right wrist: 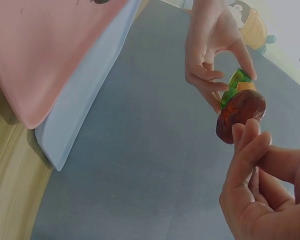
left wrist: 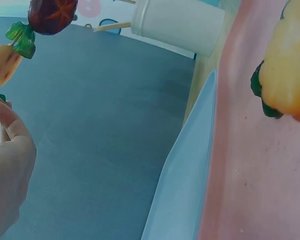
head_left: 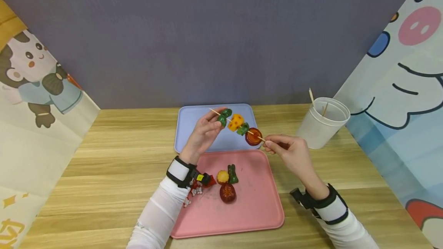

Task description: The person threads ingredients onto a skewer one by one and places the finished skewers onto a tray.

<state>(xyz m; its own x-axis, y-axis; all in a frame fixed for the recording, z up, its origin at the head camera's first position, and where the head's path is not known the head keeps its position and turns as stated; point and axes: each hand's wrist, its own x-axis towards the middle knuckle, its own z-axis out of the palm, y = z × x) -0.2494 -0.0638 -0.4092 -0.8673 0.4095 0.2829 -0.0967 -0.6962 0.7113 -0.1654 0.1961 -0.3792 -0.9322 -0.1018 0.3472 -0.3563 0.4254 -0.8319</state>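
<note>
A wooden skewer (head_left: 214,111) is held up at a slant over the trays, threaded with toy food. From its upper left end come green vegetable pieces (head_left: 222,120), a yellow piece with brown spots (head_left: 235,122), another green piece (head_left: 243,128) and a brown mushroom (head_left: 253,136). My left hand (head_left: 204,135) pinches the green piece nearest the skewer's tip between thumb and fingers. At the lower right end, my right hand (head_left: 294,153) pinches the bare stick just past the mushroom. The right wrist view shows the mushroom (right wrist: 240,115) partly covering the other pieces.
On the pink tray (head_left: 256,210) lie a yellow round piece (head_left: 222,177), a green piece (head_left: 233,174), a mushroom (head_left: 228,193) and red and grey pieces, partly hidden by the left wrist. A blue tray (head_left: 216,146) sits behind. A white cup (head_left: 316,128) with sticks stands right.
</note>
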